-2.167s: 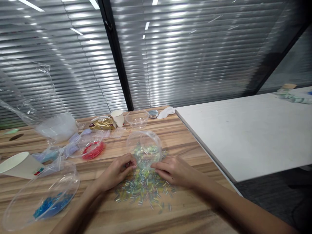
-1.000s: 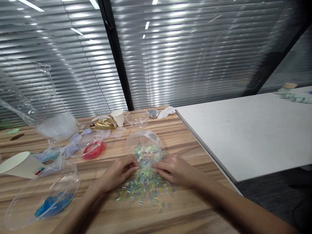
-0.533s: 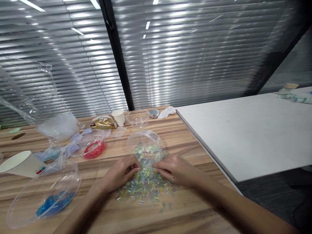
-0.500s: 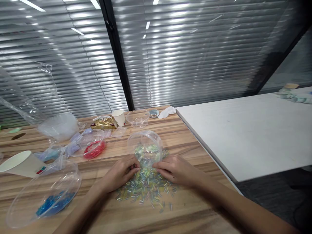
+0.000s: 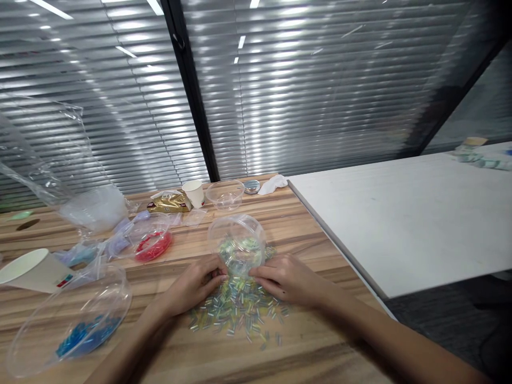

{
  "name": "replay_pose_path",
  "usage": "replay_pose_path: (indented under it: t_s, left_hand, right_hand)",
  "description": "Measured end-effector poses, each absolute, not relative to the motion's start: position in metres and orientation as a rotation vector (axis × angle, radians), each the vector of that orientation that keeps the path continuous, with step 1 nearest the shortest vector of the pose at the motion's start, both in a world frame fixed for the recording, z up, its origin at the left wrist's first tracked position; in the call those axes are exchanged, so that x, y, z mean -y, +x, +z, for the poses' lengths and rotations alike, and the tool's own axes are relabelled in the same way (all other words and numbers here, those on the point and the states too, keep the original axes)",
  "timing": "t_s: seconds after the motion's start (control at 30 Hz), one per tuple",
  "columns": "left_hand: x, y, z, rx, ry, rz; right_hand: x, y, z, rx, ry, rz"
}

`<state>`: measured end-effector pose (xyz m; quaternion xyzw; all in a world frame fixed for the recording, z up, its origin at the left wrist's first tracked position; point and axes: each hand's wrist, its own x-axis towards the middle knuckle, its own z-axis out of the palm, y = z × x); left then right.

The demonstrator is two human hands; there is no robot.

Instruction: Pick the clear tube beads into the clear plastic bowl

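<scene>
A clear plastic bowl (image 5: 237,226) lies tipped towards me at the middle of the table, with short tube beads inside and behind its wall. More pale yellow, green and bluish beads (image 5: 240,312) are spread on the wood in front of it. My left hand (image 5: 198,284) is closed, thumb and forefinger pinched at the left of the bowl's near rim. On the other side my right hand (image 5: 286,278) pinches the rim with its fingertips. Both forearms rest low over the table, and the exact grip of the fingertips is partly hidden.
Left lie a tilted clear bowl with blue beads (image 5: 84,338), a tipped paper cup (image 5: 34,271), a clear bowl with a red bead coil (image 5: 154,245) and plastic bags (image 5: 94,208). Behind are a gold packet (image 5: 170,201), a paper cup (image 5: 194,193), a clear bowl (image 5: 226,196) and tissue (image 5: 273,184).
The whole view has shifted very slightly. Both hands stay at the rim of the tipped bowl, and the beads look the same.
</scene>
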<state>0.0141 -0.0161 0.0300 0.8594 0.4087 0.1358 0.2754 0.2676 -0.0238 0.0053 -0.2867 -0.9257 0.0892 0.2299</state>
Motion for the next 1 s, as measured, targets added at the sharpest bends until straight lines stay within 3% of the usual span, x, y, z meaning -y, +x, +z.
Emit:
replay_pose_path:
  t_s: [1.0]
  left_hand:
    - [0.0147,0.0122,0.0329,-1.129,2.203,0.386]
  right_hand:
    - [0.0242,0.2682,0.0065,2.510,-0.760,0.197]
